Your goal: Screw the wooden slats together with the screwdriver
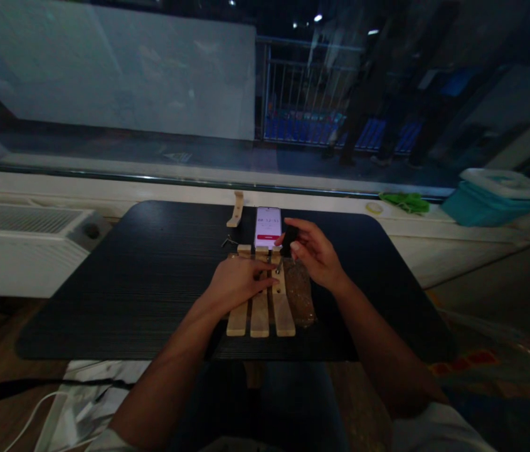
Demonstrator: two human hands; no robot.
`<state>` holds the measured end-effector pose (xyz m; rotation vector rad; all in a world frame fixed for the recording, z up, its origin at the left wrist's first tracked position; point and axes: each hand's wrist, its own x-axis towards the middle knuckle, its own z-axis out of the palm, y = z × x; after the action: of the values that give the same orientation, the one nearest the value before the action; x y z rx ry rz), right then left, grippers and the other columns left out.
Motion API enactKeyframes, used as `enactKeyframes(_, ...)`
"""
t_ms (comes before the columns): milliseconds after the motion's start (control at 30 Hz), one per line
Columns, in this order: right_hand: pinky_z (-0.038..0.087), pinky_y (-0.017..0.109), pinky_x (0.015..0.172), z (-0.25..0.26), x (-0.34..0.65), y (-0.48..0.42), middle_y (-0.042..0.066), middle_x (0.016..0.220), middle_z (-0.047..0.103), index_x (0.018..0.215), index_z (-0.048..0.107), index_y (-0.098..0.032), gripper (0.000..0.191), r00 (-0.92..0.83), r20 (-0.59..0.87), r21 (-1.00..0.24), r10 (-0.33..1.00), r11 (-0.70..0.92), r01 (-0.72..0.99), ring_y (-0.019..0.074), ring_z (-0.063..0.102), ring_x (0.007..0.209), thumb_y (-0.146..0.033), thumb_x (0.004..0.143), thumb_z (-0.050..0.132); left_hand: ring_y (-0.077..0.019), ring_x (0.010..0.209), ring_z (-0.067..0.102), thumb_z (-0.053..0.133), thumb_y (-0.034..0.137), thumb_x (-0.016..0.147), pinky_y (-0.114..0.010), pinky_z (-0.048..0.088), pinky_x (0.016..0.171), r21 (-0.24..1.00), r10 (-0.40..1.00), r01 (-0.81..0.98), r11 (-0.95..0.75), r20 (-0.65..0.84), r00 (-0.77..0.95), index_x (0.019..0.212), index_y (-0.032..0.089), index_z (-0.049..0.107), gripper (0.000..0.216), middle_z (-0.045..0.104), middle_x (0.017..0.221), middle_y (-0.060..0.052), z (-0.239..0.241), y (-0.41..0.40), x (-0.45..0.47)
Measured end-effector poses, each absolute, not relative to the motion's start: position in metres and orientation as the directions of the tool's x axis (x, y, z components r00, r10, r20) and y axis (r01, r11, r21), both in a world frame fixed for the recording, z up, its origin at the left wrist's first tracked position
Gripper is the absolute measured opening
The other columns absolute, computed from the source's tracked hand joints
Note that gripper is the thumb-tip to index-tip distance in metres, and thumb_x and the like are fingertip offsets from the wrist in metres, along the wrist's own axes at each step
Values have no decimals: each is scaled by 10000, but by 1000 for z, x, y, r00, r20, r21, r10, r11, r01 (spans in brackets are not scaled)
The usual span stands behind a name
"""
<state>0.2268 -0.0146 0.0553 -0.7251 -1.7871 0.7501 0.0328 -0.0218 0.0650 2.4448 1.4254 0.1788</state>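
Observation:
Three pale wooden slats (259,317) lie side by side on the dark table, with short wooden cross pieces near their far ends. My left hand (236,282) rests flat across them, its fingers spread on either side of a screw spot on the right slat. In my right hand (316,254) is a screwdriver (289,237) with a black handle, its shaft slanting down to that spot on the right slat. Whether the tip sits in a screw head is too small to tell. Beneath the slats, a brown plastic-wrapped packet (301,295) sticks out on the right.
A phone (267,225) showing a timer lies beyond the slats. A curved wooden piece (236,210) and several loose screws (228,241) are to its left. On the sill are a green cloth (406,202), a tape roll (374,207) and a teal bin (485,199). A radiator (24,251) stands left.

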Motion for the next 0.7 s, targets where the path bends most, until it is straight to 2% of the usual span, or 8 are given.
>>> enactKeyframes(233, 545, 303, 687, 50, 224, -12, 38, 1001, 691, 1233, 501, -273, 362, -251, 584, -779, 772, 620, 92, 147, 670, 821, -352, 885, 565, -229, 768, 679, 579, 484, 864, -320, 494, 715, 331, 865, 823, -462, -36, 501, 1140, 326, 703, 341, 722, 742, -20, 64, -22, 31)
enactKeyframes(333, 539, 299, 705, 45, 224, -10, 26, 992, 674, 1200, 537, -287, 334, -220, 604, -763, 766, 635, 118, 144, 661, 841, -338, 873, 590, -235, 789, 680, 570, 489, 869, -328, 498, 713, 327, 861, 821, -469, -39, 507, 1143, 321, 701, 346, 737, 809, -31, 64, -22, 31)
enactKeyframes(533, 525, 278, 620, 44, 221, -10, 13, 940, 650, 1165, 563, -289, 331, -160, 641, -725, 751, 661, 194, 130, 617, 737, -361, 847, 622, -233, 798, 686, 567, 493, 871, -328, 507, 711, 319, 858, 822, -472, -47, 511, 1132, 309, 707, 349, 743, 825, -38, 65, -22, 31)
enactKeyframes(700, 495, 268, 532, 45, 218, -12, 4, 907, 634, 1135, 565, -293, 327, -103, 691, -674, 715, 689, 266, 116, 558, 626, -370, 828, 646, -253, 860, 691, 566, 478, 876, -346, 514, 727, 311, 855, 821, -478, -47, 516, 1143, 313, 701, 342, 752, 934, -44, 67, -23, 32)
